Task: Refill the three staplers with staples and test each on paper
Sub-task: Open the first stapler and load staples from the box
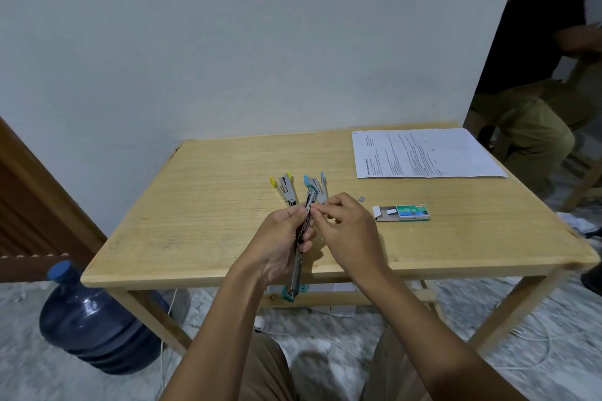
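Note:
My left hand (281, 238) grips an opened teal-tipped stapler (298, 270), held lengthwise above the table's front edge, its teal end pointing down toward me. My right hand (342, 221) pinches its fingertips at the stapler's upper channel; whether a strip of staples is between them is too small to tell. A yellow-tipped stapler (285, 187) and a blue-tipped stapler (317, 185) lie open on the wooden table (202, 205) just beyond my hands. A green staple box (402, 212) lies slid open to the right. A printed paper sheet (423, 153) rests at the far right corner.
A small loose bit of staples (361, 198) lies between the staplers and the box. A blue water jug (94, 319) stands on the floor at the left. A seated person (537, 91) is beyond the table's right side. The wall is behind the table.

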### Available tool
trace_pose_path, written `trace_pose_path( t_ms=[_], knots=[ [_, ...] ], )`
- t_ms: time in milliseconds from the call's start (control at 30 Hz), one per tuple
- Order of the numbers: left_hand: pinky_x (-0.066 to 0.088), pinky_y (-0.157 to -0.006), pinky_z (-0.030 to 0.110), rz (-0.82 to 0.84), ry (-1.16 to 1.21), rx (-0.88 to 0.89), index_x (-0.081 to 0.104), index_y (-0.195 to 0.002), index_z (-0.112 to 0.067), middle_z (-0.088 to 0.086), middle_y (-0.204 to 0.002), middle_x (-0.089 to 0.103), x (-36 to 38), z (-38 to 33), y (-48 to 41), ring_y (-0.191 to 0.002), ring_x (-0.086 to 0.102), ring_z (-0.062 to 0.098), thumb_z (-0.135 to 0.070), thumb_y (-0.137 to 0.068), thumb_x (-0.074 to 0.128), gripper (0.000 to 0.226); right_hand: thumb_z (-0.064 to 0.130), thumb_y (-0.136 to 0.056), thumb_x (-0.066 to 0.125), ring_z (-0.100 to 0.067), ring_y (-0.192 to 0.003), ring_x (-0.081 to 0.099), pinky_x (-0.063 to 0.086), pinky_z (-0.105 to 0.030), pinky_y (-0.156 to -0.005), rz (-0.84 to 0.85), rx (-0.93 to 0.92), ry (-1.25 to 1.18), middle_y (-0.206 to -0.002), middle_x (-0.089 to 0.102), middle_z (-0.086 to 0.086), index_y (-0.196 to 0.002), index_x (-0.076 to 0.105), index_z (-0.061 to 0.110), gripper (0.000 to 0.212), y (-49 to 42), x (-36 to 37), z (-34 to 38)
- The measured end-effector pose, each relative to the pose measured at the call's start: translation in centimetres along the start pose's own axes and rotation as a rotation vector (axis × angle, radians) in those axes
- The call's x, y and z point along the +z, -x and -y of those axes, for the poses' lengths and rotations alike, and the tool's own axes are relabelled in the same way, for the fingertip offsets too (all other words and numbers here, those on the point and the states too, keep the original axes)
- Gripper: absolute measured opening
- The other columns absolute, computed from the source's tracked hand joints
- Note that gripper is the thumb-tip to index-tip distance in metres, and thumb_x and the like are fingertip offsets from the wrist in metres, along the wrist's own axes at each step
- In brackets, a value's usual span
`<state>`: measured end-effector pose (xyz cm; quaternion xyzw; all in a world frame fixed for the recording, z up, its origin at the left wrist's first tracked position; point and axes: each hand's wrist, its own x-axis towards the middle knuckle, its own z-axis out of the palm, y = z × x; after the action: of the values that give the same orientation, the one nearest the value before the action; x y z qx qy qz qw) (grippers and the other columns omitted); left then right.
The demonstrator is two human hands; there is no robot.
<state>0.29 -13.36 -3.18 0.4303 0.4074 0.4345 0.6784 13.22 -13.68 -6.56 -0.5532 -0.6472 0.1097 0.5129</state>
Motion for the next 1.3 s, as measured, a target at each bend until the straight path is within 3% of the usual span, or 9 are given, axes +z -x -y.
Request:
trace_pose_path(
  t_ms=[133, 333, 467, 667, 833, 900, 1000, 1167, 1300],
  knots=[
    [0.034, -0.040, 0.018, -0.005, 0.034, -0.011, 0.059, -0.110, 0.005, 0.007, -0.070, 0.045, 0.0, 0.1, 0.0, -0.050, 0.040, 0.008, -0.008, -0.105, 0.036, 0.027, 0.023, -0.089, 0.070, -0.014, -0.082, 0.061, 0.053, -0.037, -0.065, -0.023, -0.041, 0.075, -0.085, 0.064, 0.005, -0.095, 0.079, 0.017, 0.012, -0.3, -0.1, 0.2],
    [0.036, -0.042, 0.020, -0.067, 0.063, -0.006, 0.058, -0.115, 0.006, 0.007, -0.068, 0.047, 0.0, -0.2, -0.1, -0.051, 0.041, 0.012, -0.011, -0.105, 0.038, 0.028, 0.034, -0.096, 0.058, -0.007, -0.083, 0.059, 0.052, -0.032, -0.071, 0.078, 0.043, 0.021, -0.094, 0.065, 0.013, -0.109, 0.074, 0.025, 0.022, -0.3, -1.5, 0.6],
    [0.050, -0.056, 0.027, -0.249, 0.102, 0.021, 0.057, -0.116, 0.000, 0.012, -0.080, 0.055, -0.3, -0.6, -0.9, -0.065, 0.052, 0.018, -0.016, -0.104, 0.044, 0.025, 0.041, -0.089, 0.066, -0.007, -0.079, 0.062, 0.054, -0.032, -0.070, 0.366, 0.031, -0.181, -0.094, 0.067, 0.017, -0.102, 0.068, 0.030, 0.017, 0.4, -2.9, 0.9],
    [0.045, -0.057, 0.027, -0.345, 0.277, 0.118, 0.054, -0.089, -0.006, 0.007, -0.070, 0.050, 1.1, -1.9, -1.1, -0.060, 0.050, 0.017, -0.013, -0.105, 0.039, 0.022, 0.057, -0.069, 0.080, 0.003, -0.095, 0.058, 0.050, -0.019, -0.082, 0.665, -0.082, -0.049, -0.111, 0.052, 0.027, -0.115, 0.050, 0.045, 0.057, 1.1, -3.9, 1.0],
    [0.052, -0.063, 0.027, -0.383, 0.349, 0.144, 0.057, -0.094, -0.003, 0.008, -0.074, 0.049, 0.6, -2.2, -1.7, -0.062, 0.053, 0.017, -0.012, -0.105, 0.040, 0.022, 0.037, -0.081, 0.074, -0.003, -0.093, 0.060, 0.053, -0.028, -0.081, 0.503, -0.244, -0.079, -0.102, 0.063, 0.013, -0.111, 0.063, 0.027, 0.033, 1.2, -3.8, 0.4],
    [0.055, -0.065, 0.026, -0.346, 0.372, 0.123, 0.058, -0.103, 0.001, 0.009, -0.079, 0.050, 0.1, -2.5, -1.7, -0.067, 0.054, 0.016, -0.011, -0.104, 0.042, 0.020, 0.024, -0.087, 0.070, -0.001, -0.091, 0.063, 0.053, -0.021, -0.081, 0.385, -0.251, -0.153, -0.099, 0.068, 0.012, -0.113, 0.069, 0.021, 0.026, 1.0, -4.0, 0.3],
    [0.059, -0.076, 0.030, -0.202, 0.173, 0.041, 0.065, -0.102, 0.003, 0.009, -0.081, 0.057, -0.5, -2.5, -1.1, -0.072, 0.056, 0.015, -0.013, -0.101, 0.049, 0.023, 0.028, -0.091, 0.067, 0.004, -0.093, 0.063, 0.047, -0.011, -0.082, 0.209, -0.198, -0.227, -0.103, 0.067, 0.018, -0.122, 0.066, 0.022, 0.032, 0.0, -4.4, 0.6],
    [0.057, -0.063, 0.027, 0.054, 0.064, 0.003, 0.066, -0.112, 0.001, 0.008, -0.076, 0.061, -0.3, -2.0, -0.1, -0.061, 0.058, 0.015, -0.012, -0.101, 0.047, 0.026, 0.042, -0.085, 0.065, -0.002, -0.099, 0.059, 0.049, -0.016, -0.081, 0.066, 0.127, -0.474, -0.113, 0.062, 0.007, -0.123, 0.059, 0.036, 0.040, -1.2, -4.3, 1.7],
    [0.052, -0.055, 0.025, 0.142, 0.064, -0.011, 0.065, -0.113, 0.002, 0.010, -0.077, 0.064, 0.1, -2.1, 0.7, -0.057, 0.054, 0.016, -0.009, -0.101, 0.045, 0.026, 0.057, -0.079, 0.069, -0.006, -0.104, 0.063, 0.051, -0.030, -0.095, 0.255, 0.385, -0.745, -0.119, 0.063, 0.004, -0.126, 0.058, 0.033, 0.054, -1.8, -4.0, 1.7]
  ],
)
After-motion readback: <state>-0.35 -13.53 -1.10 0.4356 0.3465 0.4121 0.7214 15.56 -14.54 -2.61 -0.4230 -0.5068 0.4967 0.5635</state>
